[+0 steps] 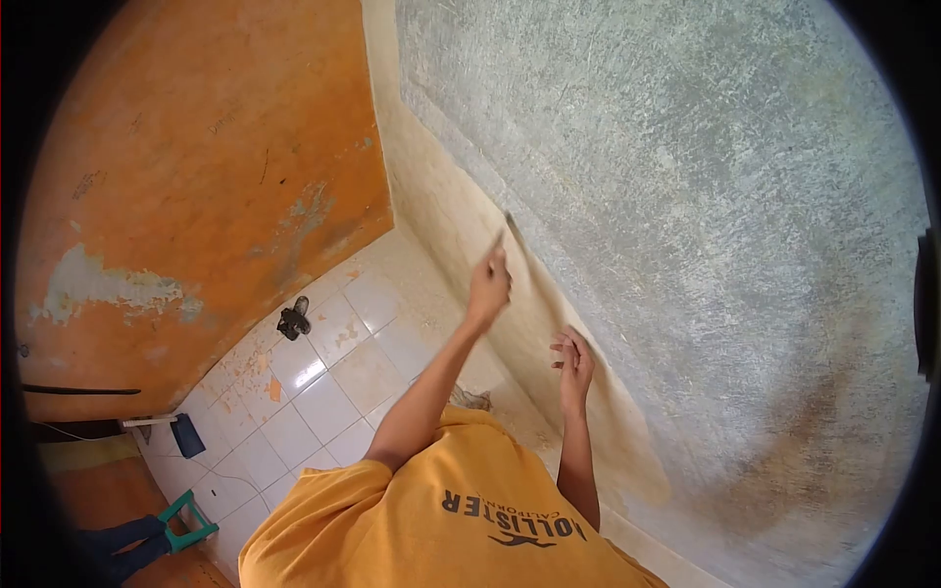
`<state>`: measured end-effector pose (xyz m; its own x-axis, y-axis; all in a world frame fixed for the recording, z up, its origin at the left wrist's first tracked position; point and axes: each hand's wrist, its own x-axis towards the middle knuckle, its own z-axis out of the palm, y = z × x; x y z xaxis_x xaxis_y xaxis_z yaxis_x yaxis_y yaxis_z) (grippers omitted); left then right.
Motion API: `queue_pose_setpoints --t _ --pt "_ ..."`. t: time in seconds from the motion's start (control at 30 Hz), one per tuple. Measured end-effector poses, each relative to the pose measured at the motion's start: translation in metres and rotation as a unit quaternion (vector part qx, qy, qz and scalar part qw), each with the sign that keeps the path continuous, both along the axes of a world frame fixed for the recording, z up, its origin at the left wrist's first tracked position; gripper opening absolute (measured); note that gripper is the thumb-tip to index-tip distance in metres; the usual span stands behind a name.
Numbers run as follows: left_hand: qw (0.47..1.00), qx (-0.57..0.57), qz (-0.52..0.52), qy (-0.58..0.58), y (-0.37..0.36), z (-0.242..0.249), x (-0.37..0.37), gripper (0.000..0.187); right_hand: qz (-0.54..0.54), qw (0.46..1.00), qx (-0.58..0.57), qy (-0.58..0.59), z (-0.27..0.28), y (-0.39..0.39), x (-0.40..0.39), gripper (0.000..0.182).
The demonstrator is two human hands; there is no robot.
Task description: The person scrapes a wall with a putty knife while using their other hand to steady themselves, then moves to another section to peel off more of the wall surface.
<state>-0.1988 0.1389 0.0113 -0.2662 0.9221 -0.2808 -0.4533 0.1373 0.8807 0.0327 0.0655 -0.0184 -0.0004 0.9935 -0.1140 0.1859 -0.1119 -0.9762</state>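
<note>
My left hand (489, 286) is raised near the cream lower band of the wall (441, 196), its fingers curled round something thin that points up; I cannot make out what it is. Just beyond its tip, a small dark mark (511, 221) shows at the edge of the rough grey wall surface (686, 216). Lower and to the right, my right hand (574, 361) is beside the cream band, with its fingers loosely bent and apart and nothing visible in them. Whether it touches the wall is unclear.
An orange wall (216, 127) with peeling patches rises at the left. Below lies a tiled floor (323, 402) with scattered flakes, a dark object (294, 318) and a blue dustpan-like item (187, 435). At bottom left, a person's legs (127, 549) are beside a green stool (192, 529).
</note>
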Motion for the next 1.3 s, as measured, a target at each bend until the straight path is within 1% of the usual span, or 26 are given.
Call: queue_pose_setpoints --t 0.03,0.13,0.17,0.27,0.37,0.47,0.5,0.6,0.63,0.73,0.77,0.87,0.9,1.0,1.03,1.13,1.17,1.23,1.27,1.3 --pt "1.0 -0.003 0.004 -0.022 0.001 -0.001 -0.004 0.054 0.003 1.0 -0.002 0.001 -0.002 -0.002 0.0 0.037" --pt "1.0 -0.013 0.004 0.003 -0.001 0.002 0.002 0.054 0.01 1.0 -0.001 -0.003 -0.002 0.0 0.0 0.038" --pt "0.999 -0.019 0.009 0.04 -0.005 0.005 0.01 0.054 0.011 1.0 -0.002 -0.006 -0.002 0.0 0.0 0.038" --pt "0.998 -0.033 -0.038 0.031 -0.015 0.006 0.013 0.051 0.009 1.0 -0.004 -0.014 -0.003 0.004 0.001 0.038" --pt "0.997 -0.016 0.051 0.053 0.021 -0.012 -0.013 0.051 0.01 1.0 -0.001 -0.006 -0.006 0.001 0.0 0.038" --pt "1.0 -0.007 0.011 0.004 0.013 0.003 -0.022 0.051 0.016 1.0 0.001 -0.006 -0.009 0.004 -0.001 0.036" --pt "0.999 -0.018 0.009 0.03 0.008 -0.004 -0.011 0.05 0.017 1.0 0.0 -0.009 -0.009 0.004 -0.001 0.035" --pt "0.999 -0.019 -0.034 0.01 -0.009 0.005 0.004 0.05 0.017 1.0 -0.02 -0.013 -0.003 0.009 -0.007 0.035" --pt "0.998 0.004 0.012 0.065 0.001 -0.004 -0.002 0.049 0.022 1.0 -0.013 -0.017 -0.001 0.013 -0.008 0.035" --pt "0.999 -0.023 -0.009 -0.022 0.021 -0.011 -0.04 0.05 0.031 0.999 -0.005 -0.02 -0.002 0.014 -0.012 0.035" --pt "0.999 -0.024 -0.009 -0.019 0.02 -0.012 -0.037 0.051 0.035 0.999 -0.002 -0.021 0.0 0.016 -0.013 0.035" --pt "0.997 0.007 0.009 0.072 -0.003 -0.002 0.005 0.053 0.035 0.999 -0.003 -0.025 0.001 0.019 -0.016 0.036" --pt "0.997 0.002 -0.012 0.081 -0.01 -0.002 0.015 0.054 0.032 0.999 -0.008 -0.028 0.0 0.019 -0.016 0.036" --pt "0.994 0.014 0.05 0.101 0.012 -0.017 0.005 0.053 0.027 0.999 0.007 -0.022 -0.007 0.017 -0.011 0.036" --pt "0.995 -0.006 0.074 0.071 0.024 -0.01 -0.008 0.053 0.024 0.999 0.001 -0.022 -0.005 0.011 -0.01 0.036" --pt "0.999 0.008 0.048 -0.015 0.033 -0.001 -0.024 0.052 0.016 1.0 0.0 -0.026 0.005 0.01 -0.002 0.037" --pt "0.997 -0.004 0.071 0.032 0.029 -0.006 -0.007 0.052 0.014 0.999 0.001 -0.029 0.0 0.008 0.005 0.037" --pt "0.997 0.027 0.045 0.062 -0.01 -0.003 0.039 0.053 0.011 1.0 -0.002 -0.029 -0.002 0.007 0.008 0.037" --pt "0.996 0.039 0.033 0.076 -0.021 -0.002 0.053 0.053 0.01 1.0 -0.006 -0.029 0.001 0.005 0.008 0.037" --pt "0.994 0.046 0.042 0.087 -0.02 -0.007 0.059 0.053 0.011 0.999 -0.011 -0.03 0.001 0.004 0.01 0.036"
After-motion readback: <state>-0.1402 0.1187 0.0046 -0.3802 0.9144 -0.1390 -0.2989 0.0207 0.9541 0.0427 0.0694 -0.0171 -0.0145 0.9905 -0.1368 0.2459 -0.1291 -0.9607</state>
